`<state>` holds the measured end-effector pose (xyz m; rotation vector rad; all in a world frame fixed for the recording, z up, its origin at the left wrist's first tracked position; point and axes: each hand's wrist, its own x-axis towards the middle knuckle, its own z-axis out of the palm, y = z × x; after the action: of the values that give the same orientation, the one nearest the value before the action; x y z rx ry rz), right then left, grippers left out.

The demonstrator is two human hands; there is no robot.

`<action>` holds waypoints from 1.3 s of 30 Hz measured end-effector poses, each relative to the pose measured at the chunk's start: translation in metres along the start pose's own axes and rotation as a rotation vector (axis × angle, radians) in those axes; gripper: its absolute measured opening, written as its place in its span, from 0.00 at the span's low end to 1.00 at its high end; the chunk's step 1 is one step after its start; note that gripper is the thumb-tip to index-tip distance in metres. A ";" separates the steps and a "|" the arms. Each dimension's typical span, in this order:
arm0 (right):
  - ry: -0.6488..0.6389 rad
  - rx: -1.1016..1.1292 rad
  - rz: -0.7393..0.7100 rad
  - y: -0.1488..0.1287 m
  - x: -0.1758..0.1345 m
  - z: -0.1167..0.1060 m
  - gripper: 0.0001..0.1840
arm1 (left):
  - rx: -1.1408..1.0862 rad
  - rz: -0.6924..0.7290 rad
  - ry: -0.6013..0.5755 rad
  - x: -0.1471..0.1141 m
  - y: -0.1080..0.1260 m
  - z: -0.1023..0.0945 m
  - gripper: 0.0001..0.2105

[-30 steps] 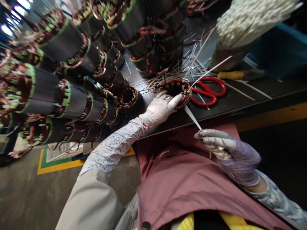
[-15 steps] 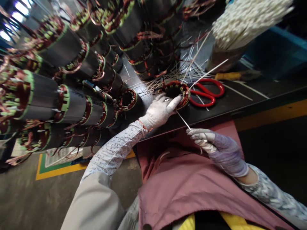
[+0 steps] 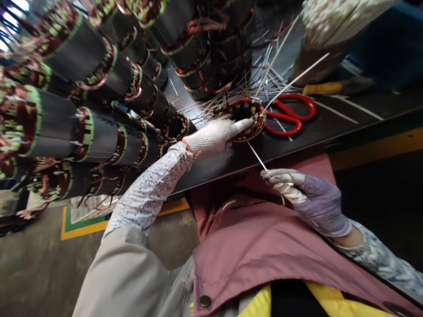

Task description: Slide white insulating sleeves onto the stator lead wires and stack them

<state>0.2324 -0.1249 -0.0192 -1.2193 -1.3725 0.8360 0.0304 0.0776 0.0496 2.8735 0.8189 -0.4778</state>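
Note:
A motor stator (image 3: 258, 127) with copper windings stands upright at the front of the dark bench. My gloved left hand (image 3: 220, 132) grips its near left rim, one finger stretched across the opening to the right side of the windings. Some of that hand's fingers are hidden. My gloved right hand (image 3: 287, 185) is closed, pinching the end of a thin white cord (image 3: 257, 155) that runs taut from the stator's near side. Another length of white cord (image 3: 300, 81) sticks out from the stator's far right rim. Red-handled scissors (image 3: 299, 116) lie beside the stator.
Stacks of wound stators (image 3: 59, 121) fill the left and back. Loose white cords (image 3: 264, 83) lie behind the worked stator. A thick bundle of white cords (image 3: 340, 20) stands at back right, near a yellow-handled tool (image 3: 322, 88). The bench's front edge (image 3: 228, 174) runs before me.
The view has shifted slightly. My left hand's stretched finger has shifted farther across the stator's opening. My right hand still pulls the cord toward me.

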 end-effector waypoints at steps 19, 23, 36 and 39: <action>0.066 -0.073 -0.029 0.017 0.010 -0.012 0.09 | -0.009 -0.321 0.510 -0.088 0.049 -0.022 0.24; 0.035 -0.046 -0.062 0.016 0.014 -0.012 0.08 | 0.115 -0.387 0.359 -0.054 0.086 -0.028 0.23; 0.048 -0.022 -0.115 0.008 0.005 -0.008 0.18 | 0.023 -0.099 0.181 -0.014 0.025 0.002 0.22; 0.046 -0.038 -0.114 0.008 0.007 -0.006 0.18 | -0.020 -0.050 0.229 -0.011 0.018 0.011 0.22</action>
<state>0.2405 -0.1169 -0.0243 -1.1710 -1.4125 0.7009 0.0279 0.0545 0.0435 2.9319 0.9238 -0.1442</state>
